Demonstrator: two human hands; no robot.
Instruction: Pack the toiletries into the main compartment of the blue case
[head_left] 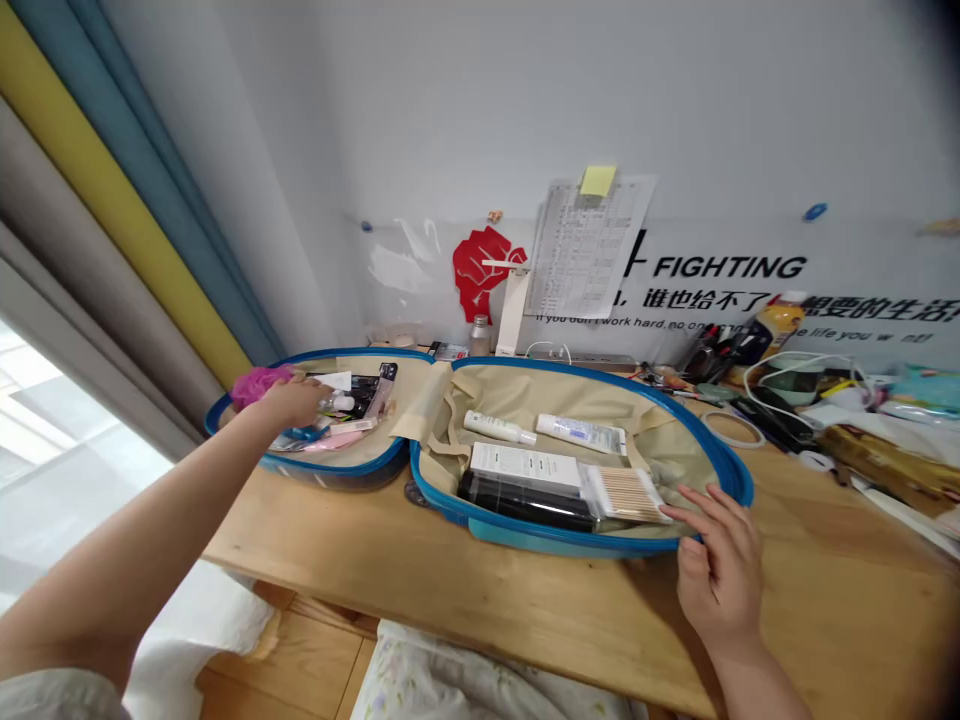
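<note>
An open suitcase (576, 546) with blue rims and beige lining lies on the wooden desk. My left hand (297, 400) reaches into its left half, beside a pink bath puff (259, 384) and among small bottles and packets; its fingertips are hard to make out. My right hand (721, 560) is open at the right half's front rim, fingers spread near a pack of cotton swabs (628, 494). Also in that half are a white box (525, 465), a black case (525, 502), a white bottle (499, 428) and a white tube (582, 434).
Pens, a drink bottle (780, 322), a tape roll (735, 430) and cables crowd the desk's right side. Behind the suitcase stand a white lamp (513, 312) and a small clear bottle (480, 337). Striped curtains (127, 200) hang at the left.
</note>
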